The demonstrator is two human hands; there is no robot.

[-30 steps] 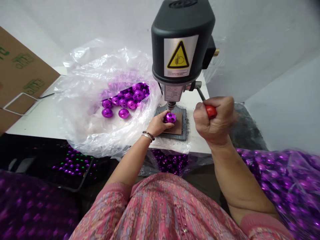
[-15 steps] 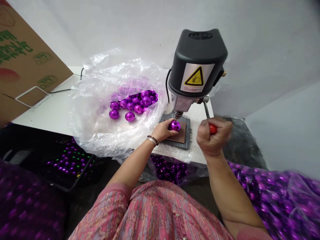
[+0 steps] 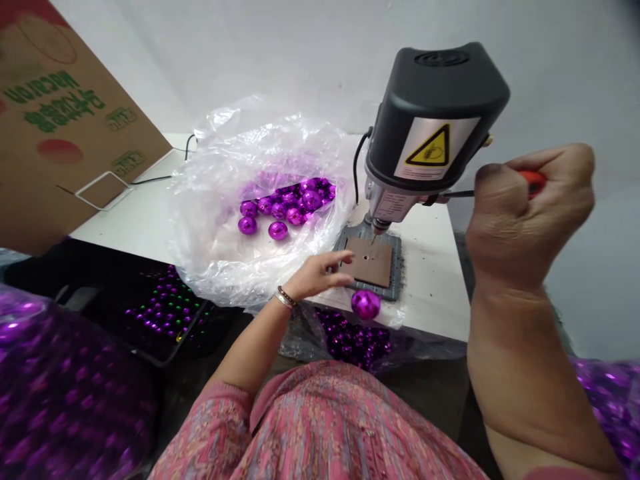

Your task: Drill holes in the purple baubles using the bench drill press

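Against a pale wall (image 3: 250, 53) stands a white bench (image 3: 430, 293). The fingers of the left hand (image 3: 320, 273) are open, slightly apart and empty; a shiny purple ball (image 3: 365, 305) is at four o'clock from them, not touching (maybe rolling, I cannot tell). The right hand (image 3: 525, 220) clamps the red lever handle (image 3: 531, 177) of the bench drill (image 3: 430, 120), whose bit (image 3: 374, 235) stands free above the brown pad (image 3: 373, 262).

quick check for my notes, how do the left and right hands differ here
The left hand is open and empty, its fingers reaching toward the brown pad, while the right hand is a fist around the red lever handle. The left hand is low; the right hand is raised beside the drill press head. Both are bare.
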